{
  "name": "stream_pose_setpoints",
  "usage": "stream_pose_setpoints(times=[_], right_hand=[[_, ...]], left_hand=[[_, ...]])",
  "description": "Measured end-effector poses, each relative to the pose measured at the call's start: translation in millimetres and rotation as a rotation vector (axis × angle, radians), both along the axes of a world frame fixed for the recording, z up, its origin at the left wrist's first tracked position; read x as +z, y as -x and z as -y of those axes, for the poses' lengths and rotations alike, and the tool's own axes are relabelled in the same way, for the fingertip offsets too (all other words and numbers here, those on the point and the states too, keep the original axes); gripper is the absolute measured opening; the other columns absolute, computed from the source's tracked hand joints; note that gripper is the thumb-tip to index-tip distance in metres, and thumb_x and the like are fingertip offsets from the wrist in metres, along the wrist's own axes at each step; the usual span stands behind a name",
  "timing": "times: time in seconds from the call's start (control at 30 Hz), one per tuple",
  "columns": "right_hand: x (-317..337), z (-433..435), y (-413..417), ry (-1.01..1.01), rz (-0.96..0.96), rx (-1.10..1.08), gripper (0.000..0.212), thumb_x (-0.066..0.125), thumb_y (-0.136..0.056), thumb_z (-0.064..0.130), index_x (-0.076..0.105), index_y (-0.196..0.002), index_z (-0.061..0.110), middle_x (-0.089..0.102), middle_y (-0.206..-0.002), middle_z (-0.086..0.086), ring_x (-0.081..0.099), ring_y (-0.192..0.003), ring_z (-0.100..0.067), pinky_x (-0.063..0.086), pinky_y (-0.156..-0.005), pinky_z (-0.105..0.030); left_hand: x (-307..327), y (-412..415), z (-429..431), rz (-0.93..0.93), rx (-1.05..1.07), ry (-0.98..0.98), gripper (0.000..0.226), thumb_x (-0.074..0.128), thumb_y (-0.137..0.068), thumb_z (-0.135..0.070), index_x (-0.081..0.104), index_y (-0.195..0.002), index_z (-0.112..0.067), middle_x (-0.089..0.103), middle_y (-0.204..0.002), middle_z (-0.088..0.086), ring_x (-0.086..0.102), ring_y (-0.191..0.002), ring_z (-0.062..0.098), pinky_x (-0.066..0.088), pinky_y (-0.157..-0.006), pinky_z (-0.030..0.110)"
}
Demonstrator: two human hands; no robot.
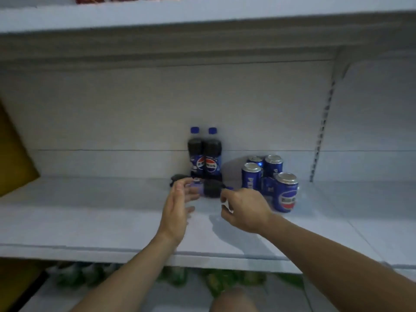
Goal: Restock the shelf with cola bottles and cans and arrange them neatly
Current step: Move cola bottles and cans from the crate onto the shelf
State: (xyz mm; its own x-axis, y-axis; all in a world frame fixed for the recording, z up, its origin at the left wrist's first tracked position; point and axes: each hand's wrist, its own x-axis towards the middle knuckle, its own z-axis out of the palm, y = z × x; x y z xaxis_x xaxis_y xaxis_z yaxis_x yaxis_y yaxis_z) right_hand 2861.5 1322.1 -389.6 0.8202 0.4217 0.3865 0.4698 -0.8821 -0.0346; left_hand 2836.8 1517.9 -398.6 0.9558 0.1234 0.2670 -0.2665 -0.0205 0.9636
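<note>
Two cola bottles (211, 158) stand upright, a third bottle (211, 188) lies sideways (cap rightward) beside blue cans (286, 194).

Dim bluish light. White back panel (112, 109) fills the centre; slotted upright (324, 122) at three o'clock, yellow board (13, 154) at nine, upper shelf (202, 16) at twelve.

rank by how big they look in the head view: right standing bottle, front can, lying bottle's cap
1. right standing bottle
2. front can, though nearer the camera
3. lying bottle's cap, clearly smallest
</note>
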Motion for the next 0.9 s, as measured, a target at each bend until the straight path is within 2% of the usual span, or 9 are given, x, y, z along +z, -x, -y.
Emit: stream_pose_setpoints(times=[0.13,0.23,0.33,0.47,0.6,0.7,0.8,0.87,0.9], right_hand=[[12,-147,21,0.000,0.006,0.305,0.029,0.052,-0.093,0.044,0.057,-0.116,0.026,0.068,-0.101,0.003,0.064,-0.090,-0.023,0.054,-0.074,-0.038],[10,-273,70,-0.019,-0.039,0.549,0.028,0.055,-0.091,0.041,0.057,-0.115,0.028,0.065,-0.101,0.007,0.061,-0.089,-0.019,0.051,-0.073,-0.033],[-10,-385,136,0.025,-0.121,0.800,0.029,0.056,-0.086,0.043,0.055,-0.111,0.028,0.063,-0.104,0.006,0.062,-0.092,-0.019,0.053,-0.076,-0.036],[-62,-498,230,0.103,-0.258,1.082,0.025,0.057,-0.088,0.044,0.053,-0.110,0.031,0.060,-0.104,0.008,0.060,-0.093,-0.015,0.053,-0.078,-0.037],[-108,-571,299,0.282,-0.296,1.304,0.028,0.055,-0.092,0.041,0.050,-0.118,0.030,0.054,-0.111,0.006,0.057,-0.101,-0.018,0.049,-0.080,-0.036],[-134,-614,321,0.351,-0.341,1.369,0.025,0.053,-0.096,0.038,0.049,-0.119,0.029,0.052,-0.112,0.006,0.055,-0.097,-0.018,0.048,-0.078,-0.033],[-175,-642,318,0.378,-0.418,1.348,0.024,0.054,-0.095,0.036,0.050,-0.118,0.028,0.054,-0.112,0.005,0.052,-0.094,-0.017,0.044,-0.074,-0.032],[-204,-655,308,0.432,-0.503,1.280,0.025,0.057,-0.092,0.034,0.053,-0.116,0.028,0.058,-0.113,0.004,0.057,-0.100,-0.020,0.050,-0.079,-0.036],[-216,-664,304,0.448,-0.590,1.227,0.025,0.060,-0.091,0.031,0.055,-0.115,0.027,0.060,-0.112,0.003,0.059,-0.101,-0.020,0.053,-0.082,-0.039]], left_hand=[[11,93,-136,0.059,0.297,-0.048,0.072,0.026,-0.079,-0.078,0.057,-0.123,-0.030,0.067,-0.119,0.003,0.066,-0.108,0.020,0.053,-0.094,0.045],[26,179,-232,0.048,0.524,-0.063,0.071,0.024,-0.083,-0.075,0.059,-0.122,-0.028,0.068,-0.117,0.004,0.066,-0.107,0.020,0.053,-0.091,0.045],[36,275,-314,0.042,0.760,-0.080,0.065,0.021,-0.089,-0.066,0.061,-0.120,-0.025,0.070,-0.114,0.005,0.067,-0.104,0.020,0.052,-0.085,0.041],[15,394,-390,0.021,1.064,-0.018,0.064,0.023,-0.089,-0.066,0.064,-0.114,-0.024,0.070,-0.111,0.005,0.067,-0.102,0.021,0.052,-0.088,0.046],[-28,477,-428,-0.083,1.279,0.060,0.064,0.024,-0.087,-0.069,0.065,-0.109,-0.025,0.071,-0.108,0.002,0.068,-0.100,0.020,0.051,-0.088,0.049],[-62,508,-456,-0.135,1.387,0.110,0.060,0.024,-0.093,-0.066,0.065,-0.108,-0.025,0.071,-0.108,0.004,0.067,-0.099,0.021,0.050,-0.080,0.041],[-111,517,-481,-0.234,1.447,0.208,0.050,0.024,-0.107,-0.051,0.064,-0.110,-0.022,0.069,-0.109,0.007,0.066,-0.099,0.023,0.049,-0.081,0.041],[-155,513,-489,-0.352,1.439,0.218,0.037,0.032,-0.109,-0.039,0.063,-0.112,-0.020,0.069,-0.109,0.007,0.066,-0.100,0.025,0.050,-0.082,0.040],[-181,509,-495,-0.439,1.402,0.155,0.025,0.040,-0.108,-0.030,0.062,-0.113,-0.020,0.068,-0.111,0.005,0.066,-0.102,0.024,0.051,-0.082,0.038]])
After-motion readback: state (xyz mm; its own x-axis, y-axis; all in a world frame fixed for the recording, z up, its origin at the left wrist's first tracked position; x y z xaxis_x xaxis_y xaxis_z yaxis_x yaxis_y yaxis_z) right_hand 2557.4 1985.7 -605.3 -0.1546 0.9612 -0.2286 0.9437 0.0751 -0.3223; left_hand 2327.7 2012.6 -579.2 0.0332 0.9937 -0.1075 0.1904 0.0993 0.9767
